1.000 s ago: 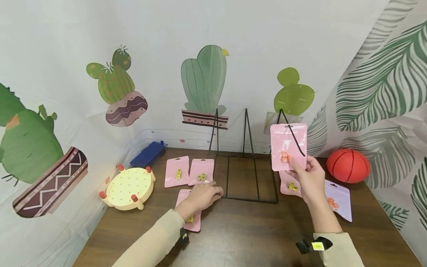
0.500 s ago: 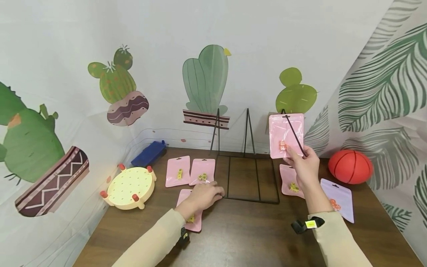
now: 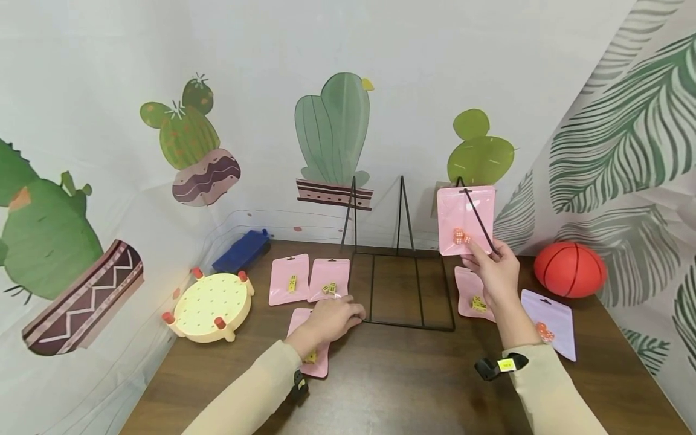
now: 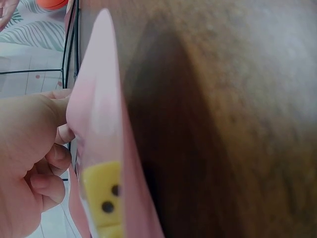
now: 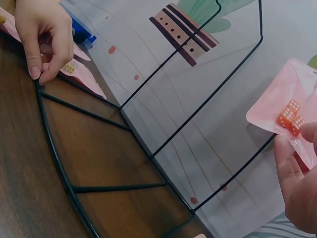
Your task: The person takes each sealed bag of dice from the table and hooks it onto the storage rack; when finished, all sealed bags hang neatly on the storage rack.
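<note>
My right hand point(image 3: 496, 269) pinches the lower edge of a pink zip bag point(image 3: 450, 211) with orange dice point(image 3: 459, 236) inside. The bag stands upright at the right arm of a black wire rack point(image 3: 409, 327). That arm slants down across the bag's front, and the bag's hang slot lies on it near the top. Whether the wire runs fully through the slot, I cannot tell. My left hand point(image 3: 331, 319) pinches the front left corner of the rack's base, as the right wrist view shows. Under the left wrist lies a pink bag with yellow dice point(image 4: 103, 193).
Two pink bags point(image 3: 280, 296) with yellow dice lie left of the rack. Another pink bag point(image 3: 466, 289) and a lilac bag point(image 3: 562, 326) lie right, near a red ball point(image 3: 570, 270). A yellow pegged disc point(image 3: 212, 305) and a blue object point(image 3: 241, 251) are at left.
My right hand has raised the bag with orange dice, bringing its slot higher along the rack's arm; over the last half second it barely moves. My left hand stays on the rack.
</note>
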Demonstrator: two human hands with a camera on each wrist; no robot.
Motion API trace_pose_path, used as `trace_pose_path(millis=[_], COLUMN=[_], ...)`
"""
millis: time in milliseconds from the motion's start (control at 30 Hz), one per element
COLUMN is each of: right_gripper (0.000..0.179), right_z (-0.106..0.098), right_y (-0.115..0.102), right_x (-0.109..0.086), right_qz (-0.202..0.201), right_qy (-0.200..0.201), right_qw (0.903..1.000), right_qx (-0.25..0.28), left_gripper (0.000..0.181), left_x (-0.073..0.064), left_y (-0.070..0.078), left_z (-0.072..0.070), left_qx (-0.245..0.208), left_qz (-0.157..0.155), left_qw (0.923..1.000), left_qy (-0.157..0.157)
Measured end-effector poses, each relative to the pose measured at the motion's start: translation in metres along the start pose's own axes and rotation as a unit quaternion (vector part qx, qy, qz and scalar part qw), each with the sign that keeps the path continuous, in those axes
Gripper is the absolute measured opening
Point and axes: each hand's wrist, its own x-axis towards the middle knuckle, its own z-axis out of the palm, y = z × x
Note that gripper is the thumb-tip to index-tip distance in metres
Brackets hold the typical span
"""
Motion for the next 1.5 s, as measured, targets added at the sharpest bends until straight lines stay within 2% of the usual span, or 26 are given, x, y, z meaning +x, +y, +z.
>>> trace_pose_path(millis=[433,633,833,1000,1133,1200,1267,1300,1400,1500], right_gripper=[0.025,0.017,0.018,0.014,0.013,0.013,0.015,0.020,0.044,0.070], right_z=[-0.022,-0.037,-0.061,-0.086,-0.108,-0.120,-0.132,-0.138,-0.154,-0.167], right_y=[0.006,0.003,-0.011,-0.021,-0.027,-0.027,-0.026,-0.024,-0.018,-0.013], right_x=[-0.001,-0.006,-0.016,-0.022,-0.027,-0.028,-0.029,-0.029,-0.028,-0.028], right_qz=[0.016,0.004,-0.007,-0.021,-0.013,-0.003,0.010,0.017,0.033,0.045], right_qy=[0.021,0.037,0.049,0.088,0.112,0.117,0.123,0.126,0.123,0.099], right_qw=[0.9996,0.9993,0.9978,0.9925,0.9854,0.9779,0.9625,0.9509,0.9042,0.8621], right_qx=[0.006,0.009,-0.044,-0.083,-0.128,-0.173,-0.242,-0.282,-0.408,-0.495], left_gripper=[0.009,0.008,0.009,0.010,0.010,0.009,0.008,0.008,0.008,0.008], left_x=[-0.002,-0.003,-0.002,-0.002,-0.002,-0.003,-0.004,-0.004,-0.004,-0.003], left_y=[0.000,0.001,0.000,0.000,0.000,-0.001,-0.001,-0.001,-0.001,-0.001], left_z=[0.001,0.001,0.002,0.001,-0.001,-0.001,-0.002,-0.002,-0.002,-0.001], left_qx=[-0.001,-0.002,-0.001,0.000,0.000,-0.002,-0.003,-0.004,-0.003,-0.004], left_qz=[-0.004,-0.005,-0.006,-0.008,-0.009,-0.009,-0.008,-0.007,-0.008,-0.008], left_qw=[1.0000,1.0000,1.0000,0.9999,0.9999,0.9999,1.0000,1.0000,1.0000,1.0000], left_qy=[0.001,0.000,-0.004,-0.006,-0.007,-0.006,-0.005,-0.004,-0.005,-0.001])
